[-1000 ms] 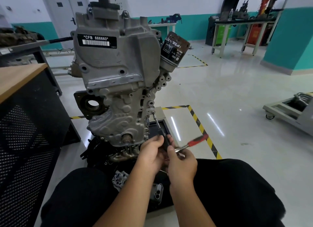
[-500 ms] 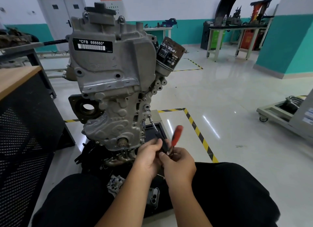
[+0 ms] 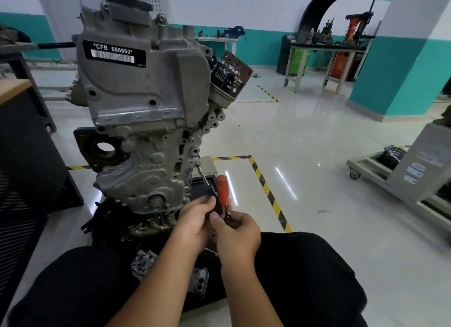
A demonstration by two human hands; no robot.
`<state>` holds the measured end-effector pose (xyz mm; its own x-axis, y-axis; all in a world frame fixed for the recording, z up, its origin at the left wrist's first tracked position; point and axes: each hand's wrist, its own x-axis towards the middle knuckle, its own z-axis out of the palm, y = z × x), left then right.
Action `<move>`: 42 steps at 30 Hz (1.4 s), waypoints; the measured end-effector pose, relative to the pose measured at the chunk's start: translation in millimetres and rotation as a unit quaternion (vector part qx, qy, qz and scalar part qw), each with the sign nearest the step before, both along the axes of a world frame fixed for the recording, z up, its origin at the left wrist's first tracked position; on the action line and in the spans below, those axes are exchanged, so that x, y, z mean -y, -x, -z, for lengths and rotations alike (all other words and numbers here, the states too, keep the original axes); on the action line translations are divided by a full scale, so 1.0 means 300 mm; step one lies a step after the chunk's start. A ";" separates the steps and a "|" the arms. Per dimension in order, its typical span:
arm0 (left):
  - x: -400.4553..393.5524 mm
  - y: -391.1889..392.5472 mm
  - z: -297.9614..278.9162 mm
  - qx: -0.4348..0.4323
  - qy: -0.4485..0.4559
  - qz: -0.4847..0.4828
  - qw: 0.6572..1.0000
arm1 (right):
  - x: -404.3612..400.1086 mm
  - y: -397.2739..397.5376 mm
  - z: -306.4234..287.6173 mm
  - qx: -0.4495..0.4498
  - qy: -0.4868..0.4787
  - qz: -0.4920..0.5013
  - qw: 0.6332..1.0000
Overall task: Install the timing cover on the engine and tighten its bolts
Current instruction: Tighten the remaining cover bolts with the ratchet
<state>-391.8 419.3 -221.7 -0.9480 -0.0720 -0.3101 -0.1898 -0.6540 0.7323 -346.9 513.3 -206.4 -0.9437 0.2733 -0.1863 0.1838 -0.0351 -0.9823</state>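
Right now your left hand and right hand both grip the red-handled ratchet tool at lower centre of the frame, its thin extension reaching a bolt on the grey cast-aluminium timing cover, already seated on the upright engine at centre left.

The gray metal timing cover sits flat on the front of the tall engine. A small bolt sticks out at its right edge.

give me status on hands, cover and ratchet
Left hand and right hand grip the ratchet. Extension on a right-edge bolt of the timing cover. Nothing obstructing.
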 end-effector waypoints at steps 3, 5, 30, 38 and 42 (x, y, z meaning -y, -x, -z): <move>-0.007 -0.006 -0.008 0.001 -0.007 0.003 1.000 | 0.005 -0.003 -0.007 0.051 0.111 0.008 0.993; -0.006 -0.010 -0.008 0.012 0.002 -0.001 1.000 | 0.011 -0.006 -0.009 0.084 0.120 -0.006 0.989; -0.037 -0.033 -0.095 0.008 -0.039 -0.015 0.999 | -0.064 -0.001 -0.100 0.048 0.157 0.099 0.981; -0.025 -0.041 -0.066 0.019 0.038 -0.020 0.999 | -0.063 -0.008 -0.089 0.137 0.210 0.034 0.967; -0.022 -0.037 -0.061 0.024 0.078 -0.006 0.997 | -0.045 -0.036 -0.074 0.216 0.287 -0.116 0.926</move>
<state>-380.6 425.8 -203.3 -0.9310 -0.1336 -0.3396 -0.2208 -0.5349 0.8156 -336.2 526.8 -184.2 -0.7683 -0.1881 -0.6118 0.6229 -0.4393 -0.6473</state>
